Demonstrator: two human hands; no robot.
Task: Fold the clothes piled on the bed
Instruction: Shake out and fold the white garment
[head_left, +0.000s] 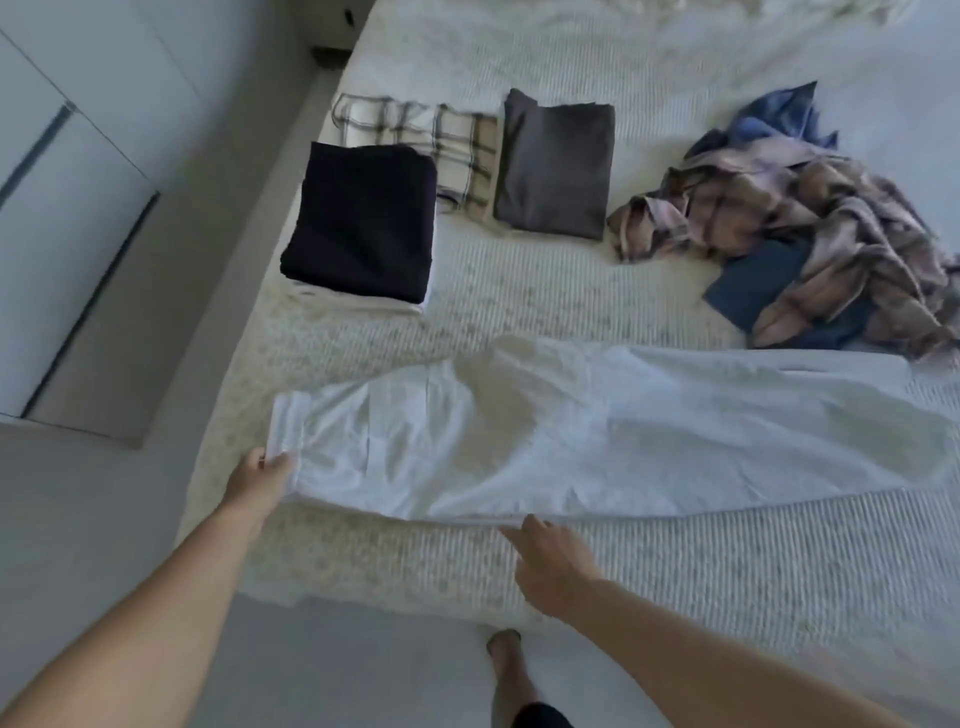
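Note:
A long white garment (597, 431) lies stretched across the near part of the bed (571, 291), running left to right. My left hand (262, 480) grips its left end at the corner. My right hand (550, 564) touches the garment's near edge around the middle, with fingers pointing at the hem; whether it pinches the cloth is unclear. An unfolded pile (810, 223) of plaid, blue and navy clothes sits at the right. Folded items lie further back: a dark navy one (363, 223), a plaid one (441, 140) and a grey one (556, 166).
The bed's left edge meets a grey floor (104, 519) and white wardrobe doors (62, 208) stand at the left. My foot (506, 654) stands on the floor by the bed's near corner. A rumpled cream cover (753, 15) lies at the far end.

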